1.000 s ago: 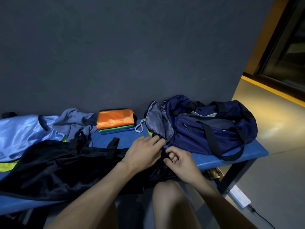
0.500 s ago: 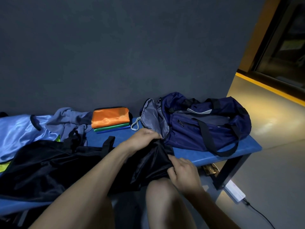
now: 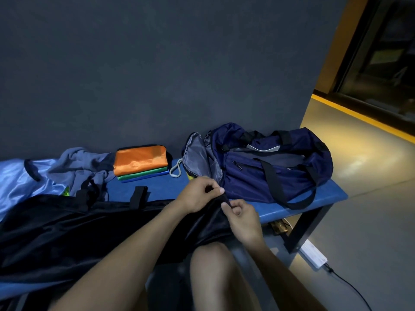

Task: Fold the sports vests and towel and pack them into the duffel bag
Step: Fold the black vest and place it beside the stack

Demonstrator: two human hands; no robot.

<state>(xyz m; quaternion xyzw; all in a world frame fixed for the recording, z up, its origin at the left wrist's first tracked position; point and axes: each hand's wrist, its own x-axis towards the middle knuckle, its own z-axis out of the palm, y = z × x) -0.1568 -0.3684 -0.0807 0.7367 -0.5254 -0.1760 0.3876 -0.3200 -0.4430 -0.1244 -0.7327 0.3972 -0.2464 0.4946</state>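
A black vest [image 3: 67,230] lies spread across the blue bench [image 3: 287,205] and over my lap. My left hand [image 3: 197,194] and my right hand [image 3: 240,217] both pinch its right edge, close together, just in front of the navy duffel bag [image 3: 269,167]. The bag lies on the bench's right end with its grey-lined end flap open. A folded stack with an orange vest [image 3: 140,160] on top of a green and a blue one sits by the wall. A light blue vest [image 3: 15,178] and a grey towel [image 3: 78,164] lie crumpled at the left.
A dark wall runs right behind the bench. My bare knee [image 3: 215,261] is under the hands. A white power strip [image 3: 314,257] with a cable lies on the floor by the bench's right leg. A looped cord [image 3: 176,170] hangs from the bag's flap.
My hands have lifted the vest's right edge and come closer together near the bag's flap. The view has shifted slightly.
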